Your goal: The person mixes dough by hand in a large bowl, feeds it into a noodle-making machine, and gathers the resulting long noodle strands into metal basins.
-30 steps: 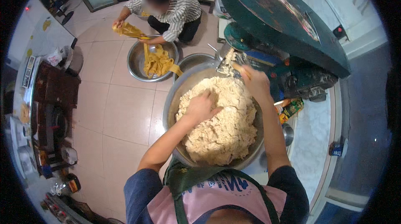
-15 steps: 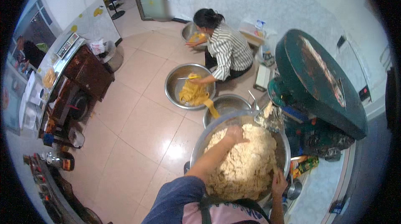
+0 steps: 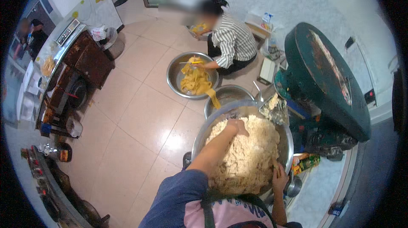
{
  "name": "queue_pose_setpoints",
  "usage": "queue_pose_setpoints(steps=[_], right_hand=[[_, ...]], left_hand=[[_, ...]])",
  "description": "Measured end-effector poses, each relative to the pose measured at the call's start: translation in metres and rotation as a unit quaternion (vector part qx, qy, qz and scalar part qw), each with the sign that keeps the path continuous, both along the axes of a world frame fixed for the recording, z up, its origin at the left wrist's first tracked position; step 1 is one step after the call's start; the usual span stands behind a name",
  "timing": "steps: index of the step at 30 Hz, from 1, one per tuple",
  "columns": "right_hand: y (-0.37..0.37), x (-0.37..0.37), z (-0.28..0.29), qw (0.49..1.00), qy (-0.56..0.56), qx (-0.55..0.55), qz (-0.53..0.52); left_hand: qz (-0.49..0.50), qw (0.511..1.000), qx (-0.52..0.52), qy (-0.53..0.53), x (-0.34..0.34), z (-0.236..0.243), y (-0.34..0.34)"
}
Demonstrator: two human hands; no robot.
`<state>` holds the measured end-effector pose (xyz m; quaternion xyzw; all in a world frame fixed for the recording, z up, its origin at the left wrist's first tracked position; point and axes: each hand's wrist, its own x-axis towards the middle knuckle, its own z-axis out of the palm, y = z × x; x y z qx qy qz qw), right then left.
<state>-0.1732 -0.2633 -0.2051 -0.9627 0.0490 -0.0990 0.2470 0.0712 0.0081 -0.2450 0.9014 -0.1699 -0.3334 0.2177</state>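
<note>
A large mound of pale, crumbly dough [image 3: 250,160] fills a wide metal bowl [image 3: 290,145] right in front of me. My left hand [image 3: 237,126] reaches across and is pressed into the dough near the far side; its fingers are curled down and partly sunk in it. At the near right edge, my right hand [image 3: 279,180] grips the bowl, with fingers against the edge of the dough. A metal scoop-like vessel [image 3: 274,108], crusted with dough, rests by the bowl's far right rim.
Beyond my bowl, another person [image 3: 231,36] squats, handling yellow strips [image 3: 197,81] in a metal basin [image 3: 170,75]. A second basin [image 3: 208,109] lies partly behind mine. A dark green machine [image 3: 323,79] stands at right. Along the left are a cabinet [image 3: 91,64] and a stove [image 3: 36,168].
My view has shifted slightly, so the scene sits a little higher. My left hand stays pressed on the dough's far part, and the squatting person leans toward the far basin.
</note>
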Motion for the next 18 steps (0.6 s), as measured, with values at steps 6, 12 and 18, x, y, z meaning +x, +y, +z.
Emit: queue_pose_setpoints(steps=[6,12,18], right_hand=[[-0.006,-0.001,-0.006,1.000,0.003,-0.011,-0.005],[0.005,0.002,0.008,1.000,-0.007,0.018,-0.011],[0.007,0.000,0.009,0.998,-0.022,0.053,-0.008]], left_hand=[[-0.010,0.999,0.019,0.032,-0.008,-0.002,0.007],[-0.094,0.979,0.026,-0.177,-0.055,0.011,0.030],[-0.126,0.986,0.101,0.035,-0.054,0.065,0.027]])
